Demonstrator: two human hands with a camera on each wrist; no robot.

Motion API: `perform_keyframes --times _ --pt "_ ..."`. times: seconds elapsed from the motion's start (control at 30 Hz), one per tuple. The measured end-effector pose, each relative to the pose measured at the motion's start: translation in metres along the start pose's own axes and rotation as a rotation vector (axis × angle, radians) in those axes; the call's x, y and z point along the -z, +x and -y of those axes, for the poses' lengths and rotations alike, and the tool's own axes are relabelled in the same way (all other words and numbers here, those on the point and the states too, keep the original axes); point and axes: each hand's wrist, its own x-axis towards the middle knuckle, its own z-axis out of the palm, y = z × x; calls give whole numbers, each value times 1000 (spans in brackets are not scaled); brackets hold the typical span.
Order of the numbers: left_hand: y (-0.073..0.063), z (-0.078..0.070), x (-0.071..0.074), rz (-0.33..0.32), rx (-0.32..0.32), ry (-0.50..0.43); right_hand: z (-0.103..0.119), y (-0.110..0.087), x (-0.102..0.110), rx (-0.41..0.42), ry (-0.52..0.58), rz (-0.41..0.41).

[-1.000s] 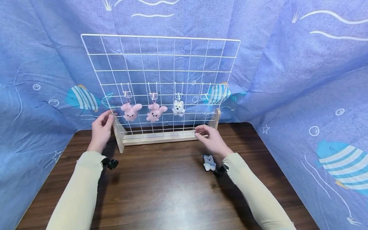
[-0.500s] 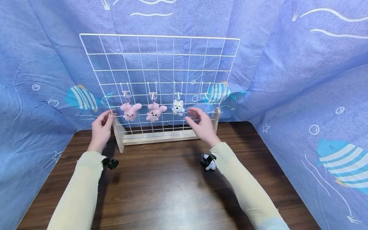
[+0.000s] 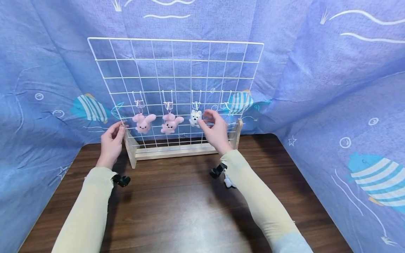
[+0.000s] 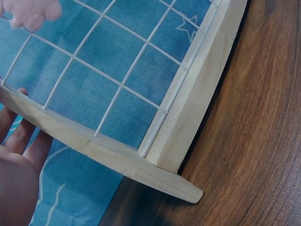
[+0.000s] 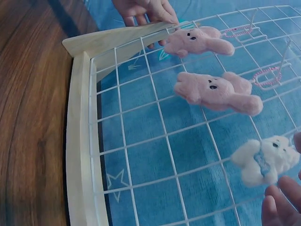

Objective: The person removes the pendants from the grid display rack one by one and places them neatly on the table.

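Note:
A white wire grid stands upright in a wooden stand (image 3: 177, 152). My left hand (image 3: 111, 142) grips the stand's left side post (image 4: 87, 141), its fingers behind the wood in the left wrist view. Two pink bunny plush keychains (image 3: 143, 124) and a white plush keychain (image 3: 194, 118) hang from hooks on the grid. Beside the white plush is my right hand (image 3: 216, 131), thumb and fingers spread apart with fingertips right at its edge. In the right wrist view, those fingers (image 5: 284, 200) reach in from the right, next to the white plush's side.
Another small plush keychain (image 3: 229, 183) lies on the dark wooden table (image 3: 177, 211), mostly hidden under my right wrist. A bare hook (image 3: 226, 105) is at the grid's right. A blue fish-print cloth (image 3: 316, 88) surrounds the table at the back and sides.
My right hand has moved left and up from near the stand's right base to the white plush. The left hand has stayed on the side post.

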Motion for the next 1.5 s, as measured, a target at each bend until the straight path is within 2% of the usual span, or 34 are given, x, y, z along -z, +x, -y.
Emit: perform_keyframes --times 0.23,0.43,0.53,0.63,0.77,0.87,0.97,1.07,1.3,1.4,1.5 --pt "2 -4 -2 -4 -12 12 10 7 -13 17 -19 -94" --pt "9 19 1 -13 -2 -9 12 8 -23 5 -57 -162" --pt "12 29 2 -18 -2 -14 11 8 -26 -4 -72 -170" --pt "12 33 1 -17 -5 -6 10 8 -27 -22 -50 -157" --pt "11 30 1 -18 8 -1 9 9 -26 -51 -16 -119" --pt "7 23 0 -19 16 -1 10 9 -24 -67 20 -87" --pt "3 11 -1 -19 4 9 12 10 -23 -85 81 -67" --pt "2 6 -1 -14 -12 -7 14 10 -23 -102 136 -55" --pt "-1 -2 -3 -13 -26 -22 15 11 -24 -112 154 -46" --pt "-1 -2 -2 -14 -25 -5 17 10 -25 -127 165 -46" --pt "2 7 -2 -17 -17 13 18 10 -25 -131 168 -55"
